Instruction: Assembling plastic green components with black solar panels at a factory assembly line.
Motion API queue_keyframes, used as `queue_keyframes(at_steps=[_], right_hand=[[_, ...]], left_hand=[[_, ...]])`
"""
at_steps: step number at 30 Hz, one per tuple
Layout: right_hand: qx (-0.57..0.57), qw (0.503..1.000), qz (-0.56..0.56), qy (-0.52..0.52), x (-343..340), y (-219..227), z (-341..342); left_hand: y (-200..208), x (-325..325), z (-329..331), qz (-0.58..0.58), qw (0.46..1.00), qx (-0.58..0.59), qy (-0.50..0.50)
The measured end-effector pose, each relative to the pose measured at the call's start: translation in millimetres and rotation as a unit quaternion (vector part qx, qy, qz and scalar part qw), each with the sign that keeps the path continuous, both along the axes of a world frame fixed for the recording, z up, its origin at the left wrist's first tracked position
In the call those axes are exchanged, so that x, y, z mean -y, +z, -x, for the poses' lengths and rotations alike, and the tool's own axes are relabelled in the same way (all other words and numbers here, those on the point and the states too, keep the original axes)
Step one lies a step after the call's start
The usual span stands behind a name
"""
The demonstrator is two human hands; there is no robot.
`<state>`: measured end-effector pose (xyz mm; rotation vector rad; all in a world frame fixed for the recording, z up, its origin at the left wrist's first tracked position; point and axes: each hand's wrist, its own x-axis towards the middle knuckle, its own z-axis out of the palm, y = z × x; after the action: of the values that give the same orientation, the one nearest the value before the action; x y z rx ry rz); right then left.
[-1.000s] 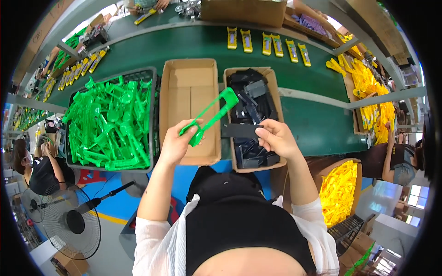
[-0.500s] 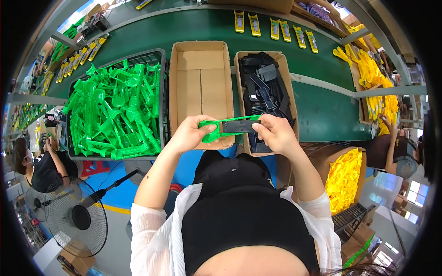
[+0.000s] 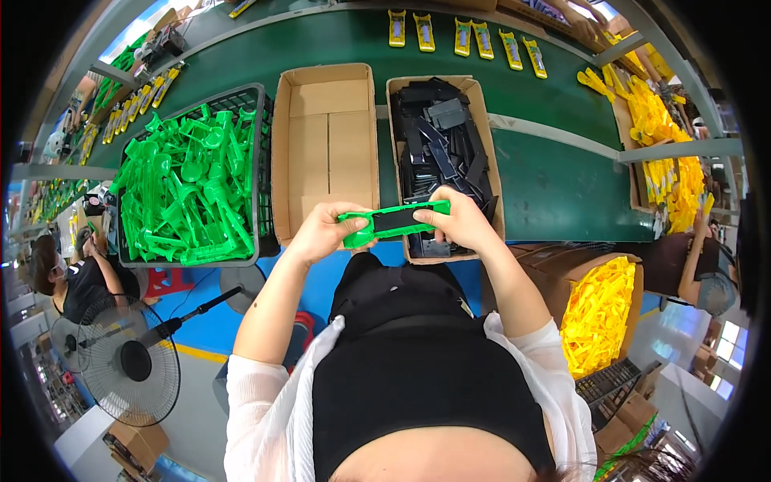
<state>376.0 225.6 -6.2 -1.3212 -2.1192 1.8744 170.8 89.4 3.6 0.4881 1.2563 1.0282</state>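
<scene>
My left hand grips the left end of a long green plastic housing, its thumb lying over the top. A flat black plastic strip lies within the housing's raised green sides. At the other end, my right hand holds the housing with its thumb on the upper face, by the strip's right end. Both hands keep the piece roughly level in front of my body, above the near ends of two cardboard boxes. The fingers beneath it are mostly hidden.
Left stands a black crate heaped with green plastic parts. Beside it are a cardboard box and another box of black strips. Yellow parts fill a carton at lower right. A fan stands lower left.
The black strip, earlier lying over the green housing with its right end pinched by my right hand, now sits between the housing's sides. My right hand has shifted left onto the housing's end.
</scene>
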Motion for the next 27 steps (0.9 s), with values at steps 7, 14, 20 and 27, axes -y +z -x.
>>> queue_keyframes(at_steps=[7, 14, 20, 27], right_hand=[[0.014, 0.988, -0.156, 0.006, 4, -24, -5], [-0.134, 0.991, -0.006, 0.000, 9, -53, 2], [-0.114, 0.980, 0.159, -0.038, 15, -83, 36], [0.220, 0.870, -0.434, -0.077, -47, -131, 3]], left_hand=[[12, -32, -43, -0.001, 0.768, -0.596, -0.235], [-27, -38, -46, -0.031, 0.823, -0.530, -0.202], [-87, -83, 59, -0.007, 0.692, -0.642, -0.328], [-154, -164, 166, 0.047, 0.610, -0.762, -0.211]])
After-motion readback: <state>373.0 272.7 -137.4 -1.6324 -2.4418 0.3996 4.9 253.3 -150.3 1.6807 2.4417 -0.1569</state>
